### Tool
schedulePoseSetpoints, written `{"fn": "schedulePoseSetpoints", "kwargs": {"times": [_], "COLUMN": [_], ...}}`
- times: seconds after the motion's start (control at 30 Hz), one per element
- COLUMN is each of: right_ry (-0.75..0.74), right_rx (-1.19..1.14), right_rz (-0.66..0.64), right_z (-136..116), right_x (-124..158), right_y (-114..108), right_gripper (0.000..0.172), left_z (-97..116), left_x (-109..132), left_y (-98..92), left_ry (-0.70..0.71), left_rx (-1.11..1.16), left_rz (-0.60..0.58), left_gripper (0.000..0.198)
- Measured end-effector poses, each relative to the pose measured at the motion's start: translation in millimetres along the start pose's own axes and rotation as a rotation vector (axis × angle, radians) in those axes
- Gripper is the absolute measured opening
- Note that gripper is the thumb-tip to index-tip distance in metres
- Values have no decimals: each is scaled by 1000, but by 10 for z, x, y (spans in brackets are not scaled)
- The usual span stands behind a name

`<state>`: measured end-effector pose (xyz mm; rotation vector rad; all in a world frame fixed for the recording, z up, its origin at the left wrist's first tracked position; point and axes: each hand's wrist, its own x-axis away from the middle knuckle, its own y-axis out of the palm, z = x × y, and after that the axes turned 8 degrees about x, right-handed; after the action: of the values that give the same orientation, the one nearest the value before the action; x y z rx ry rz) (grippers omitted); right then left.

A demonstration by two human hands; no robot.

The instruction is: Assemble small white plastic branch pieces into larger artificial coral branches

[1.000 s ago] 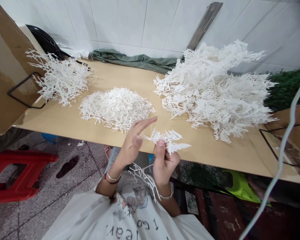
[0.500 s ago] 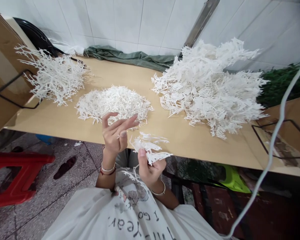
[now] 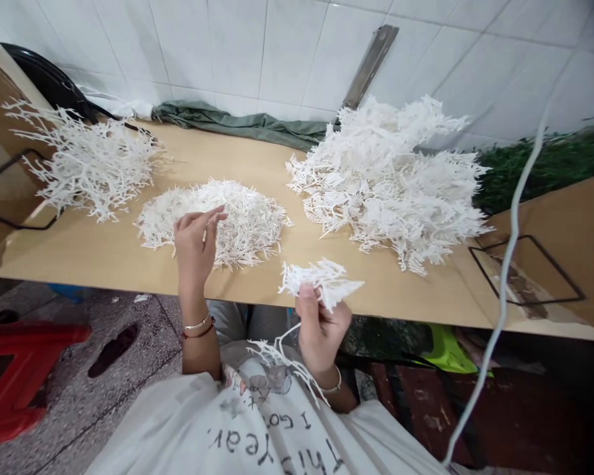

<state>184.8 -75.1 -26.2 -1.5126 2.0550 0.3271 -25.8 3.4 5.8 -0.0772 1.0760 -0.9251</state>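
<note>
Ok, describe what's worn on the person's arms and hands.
Both forearms are bare, with no gloves or sleeves reaching them. The left hand has a thin pale bangle and a dark red band at the wrist; the right hand has one thin pale bangle.

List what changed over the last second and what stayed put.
The left hand left the white sprig and went out left over the middle pile of small pieces, fingers curled above it. The right hand kept its pinch on the sprig near the table edge. The left pile and the big right pile lie as before.
</note>
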Motion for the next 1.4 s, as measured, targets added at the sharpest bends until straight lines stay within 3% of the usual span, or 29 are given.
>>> {"fn": "schedulePoseSetpoints", "kwargs": {"times": [0.07,0.13,0.33,0.5,0.6,0.7,0.77,0.87,0.93,1.0,1.13,1.3,1.4], "right_ry": [0,1,47,91,64,49,38,21,-12,-38,-30,-108,-122], "right_rx": [-57,-68,-68,-85,-88,-76,-53,-37,-37,-17,37,40,-20], "right_rz": [-49,-80,-132,-168,-176,-233,-300,-369,-352,-322,-329,-361,-404], "right_z": [-80,-121,-36,14,11,18,30,43,42,37,30,-1,-31], "right_x": [-136,-213,-232,-235,-256,-273,-277,-271,-262,-250,-215,-146,-128], "right_y": [30,50,78,114,122,129,139,150,146,133,114,149,146], "right_gripper": [44,44,45,45,46,46,45,44,46,46,42,36,36], "left_z": [38,35,-83,-102,54,363,583,809,870,882,844,735,683], "left_x": [12,7,-25,-29,-27,17,73,161,206,241,291,274,251], "left_y": [126,211,272,292,297,281,259,233,235,253,297,278,217], "left_ry": [-29,-45,25,-27,-24,-21,-11,50,62,34,59,168,198], "left_rx": [21,-1,-138,-129,-44,217,443,600,590,554,548,415,349], "left_rz": [-113,-153,-67,-27,66,190,105,-206,-379,-443,-380,-112,-88], "left_gripper": [43,47,40,42,35,33,44,59,53,36,39,38,37]}}
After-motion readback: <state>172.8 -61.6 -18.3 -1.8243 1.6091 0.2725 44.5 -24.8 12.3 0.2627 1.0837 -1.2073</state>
